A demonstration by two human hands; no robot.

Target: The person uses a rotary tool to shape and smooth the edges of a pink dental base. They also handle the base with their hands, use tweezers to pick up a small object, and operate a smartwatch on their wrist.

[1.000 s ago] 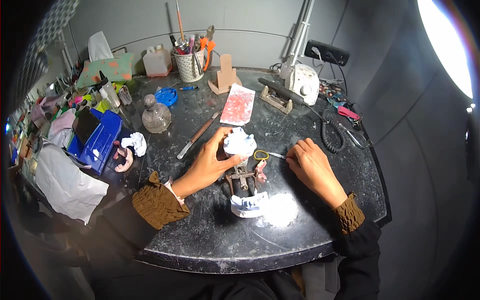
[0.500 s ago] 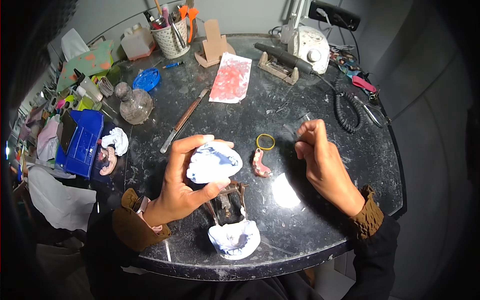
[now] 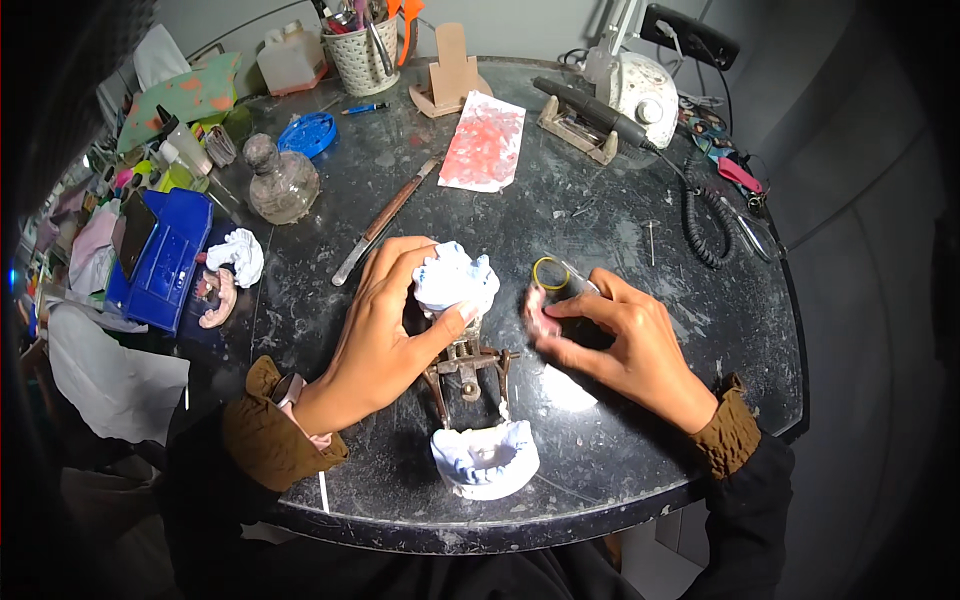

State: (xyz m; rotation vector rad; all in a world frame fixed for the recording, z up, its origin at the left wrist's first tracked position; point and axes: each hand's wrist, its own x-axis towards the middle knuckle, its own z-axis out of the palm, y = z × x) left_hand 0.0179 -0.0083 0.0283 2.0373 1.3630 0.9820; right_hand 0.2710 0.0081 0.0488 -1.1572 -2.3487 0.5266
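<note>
Steadying a white plaster cast on the metal articulator, the left hand is curling fingers and thumb around it, seemingly to keep it seated. Beside it, the right hand is pinching a pink wax piece near a yellow ring. Two casts are showing on the round table: one held, one lying at the near edge.

A glass bottle, a blue lid and a pink sheet are seen on the dark surface.
</note>
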